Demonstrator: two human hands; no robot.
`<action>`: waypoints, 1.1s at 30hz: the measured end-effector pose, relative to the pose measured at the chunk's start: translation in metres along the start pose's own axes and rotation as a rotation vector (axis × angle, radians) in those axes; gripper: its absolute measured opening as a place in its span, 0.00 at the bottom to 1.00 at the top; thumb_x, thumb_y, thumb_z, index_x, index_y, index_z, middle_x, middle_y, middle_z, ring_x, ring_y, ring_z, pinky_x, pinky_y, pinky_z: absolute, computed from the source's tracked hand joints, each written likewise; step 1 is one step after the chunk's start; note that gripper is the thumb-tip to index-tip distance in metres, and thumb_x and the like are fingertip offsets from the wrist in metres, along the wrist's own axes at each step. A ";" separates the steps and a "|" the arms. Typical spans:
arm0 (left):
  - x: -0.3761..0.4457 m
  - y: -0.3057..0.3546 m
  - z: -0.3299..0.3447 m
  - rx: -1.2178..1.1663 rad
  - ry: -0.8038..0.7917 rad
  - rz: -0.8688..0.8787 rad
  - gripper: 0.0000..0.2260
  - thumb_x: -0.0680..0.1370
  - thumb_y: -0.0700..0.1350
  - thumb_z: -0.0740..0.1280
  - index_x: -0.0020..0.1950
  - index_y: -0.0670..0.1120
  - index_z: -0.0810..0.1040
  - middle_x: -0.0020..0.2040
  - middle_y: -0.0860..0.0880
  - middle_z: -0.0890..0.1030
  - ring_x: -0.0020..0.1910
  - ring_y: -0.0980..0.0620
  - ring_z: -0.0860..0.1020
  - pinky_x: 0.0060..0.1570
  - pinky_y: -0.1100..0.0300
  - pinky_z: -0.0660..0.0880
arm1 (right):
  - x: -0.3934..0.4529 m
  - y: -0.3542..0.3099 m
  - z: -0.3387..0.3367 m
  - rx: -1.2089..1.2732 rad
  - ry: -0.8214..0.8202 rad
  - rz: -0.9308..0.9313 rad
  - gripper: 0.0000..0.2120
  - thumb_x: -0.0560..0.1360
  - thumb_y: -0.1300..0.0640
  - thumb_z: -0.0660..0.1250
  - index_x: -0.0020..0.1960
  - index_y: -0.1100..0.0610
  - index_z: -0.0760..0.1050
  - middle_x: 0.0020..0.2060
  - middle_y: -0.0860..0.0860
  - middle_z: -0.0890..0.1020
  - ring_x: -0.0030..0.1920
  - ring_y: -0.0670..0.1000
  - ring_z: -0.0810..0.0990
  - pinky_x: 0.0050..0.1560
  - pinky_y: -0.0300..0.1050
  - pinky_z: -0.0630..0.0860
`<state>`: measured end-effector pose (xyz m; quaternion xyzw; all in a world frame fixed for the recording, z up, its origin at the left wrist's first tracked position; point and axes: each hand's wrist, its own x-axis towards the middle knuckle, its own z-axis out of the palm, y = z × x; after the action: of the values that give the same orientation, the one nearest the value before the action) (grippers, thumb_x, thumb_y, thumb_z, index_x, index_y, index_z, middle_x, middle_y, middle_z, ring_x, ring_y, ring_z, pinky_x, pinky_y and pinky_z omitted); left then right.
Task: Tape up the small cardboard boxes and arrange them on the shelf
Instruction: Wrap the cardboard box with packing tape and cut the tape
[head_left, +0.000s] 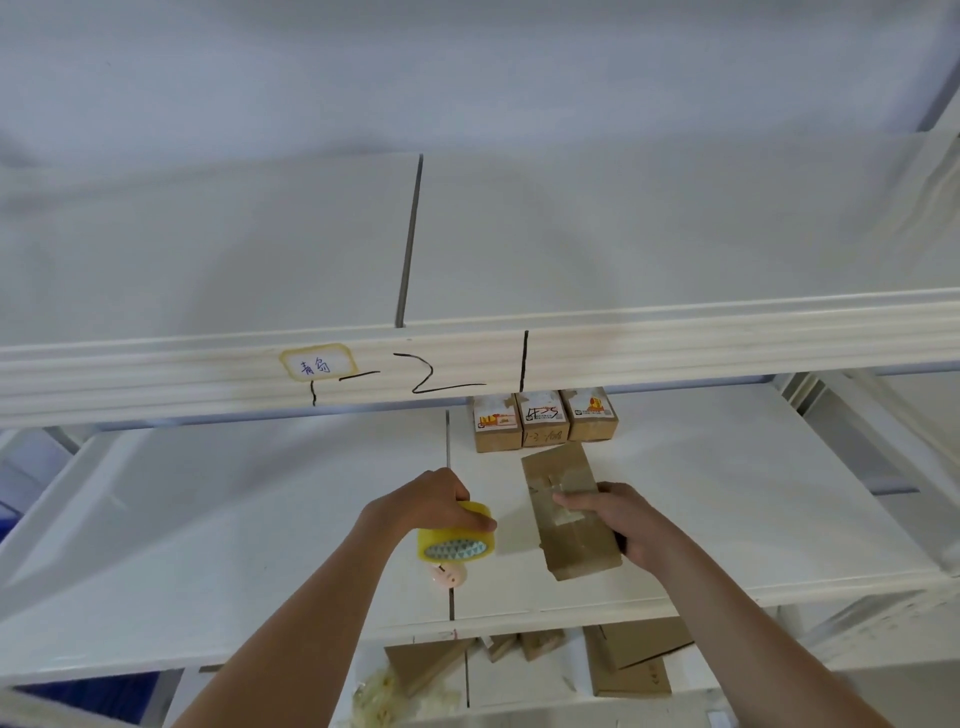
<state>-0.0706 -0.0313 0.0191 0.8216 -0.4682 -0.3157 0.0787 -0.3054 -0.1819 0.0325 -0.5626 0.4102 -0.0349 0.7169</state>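
My left hand (434, 501) grips a yellow roll of clear tape (456, 535) from above, just over the middle shelf (208, 519). A small pink item (448, 576) lies under the roll. My right hand (618, 519) holds a long brown cardboard box (563, 499) with tape strips on its top; the box lies on the shelf, angled away from me. Three small taped boxes (545, 421) stand side by side at the back of the shelf, just beyond the long box.
The upper shelf's front rail (675, 343) carries a yellow label and black marker writing and overhangs the back row. On the lower shelf (519, 670) lie flat cardboard pieces (628, 660) and crumpled tape scraps (384, 696). A blue object (104, 696) shows at lower left.
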 end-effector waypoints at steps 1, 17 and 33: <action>0.002 0.000 0.000 0.014 0.006 -0.003 0.25 0.70 0.70 0.71 0.45 0.46 0.82 0.40 0.50 0.80 0.40 0.54 0.78 0.42 0.62 0.74 | 0.001 0.002 -0.001 0.006 0.015 0.018 0.27 0.65 0.52 0.83 0.60 0.60 0.81 0.50 0.56 0.87 0.51 0.58 0.87 0.57 0.60 0.82; 0.023 -0.019 0.028 0.052 0.124 -0.008 0.22 0.74 0.67 0.69 0.47 0.48 0.81 0.41 0.53 0.77 0.43 0.54 0.78 0.37 0.66 0.70 | 0.058 0.041 0.012 -0.245 0.299 0.091 0.24 0.68 0.47 0.81 0.56 0.59 0.78 0.48 0.51 0.84 0.49 0.52 0.82 0.49 0.47 0.81; 0.036 -0.031 0.033 -0.082 0.091 -0.054 0.19 0.78 0.63 0.66 0.45 0.47 0.76 0.47 0.46 0.78 0.47 0.47 0.78 0.42 0.60 0.75 | 0.064 0.052 0.023 -0.594 0.470 -0.030 0.25 0.74 0.41 0.74 0.63 0.54 0.74 0.54 0.50 0.81 0.48 0.49 0.76 0.40 0.42 0.74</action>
<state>-0.0544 -0.0377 -0.0359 0.8434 -0.4284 -0.2991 0.1251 -0.2707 -0.1777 -0.0452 -0.7285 0.5475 -0.0532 0.4083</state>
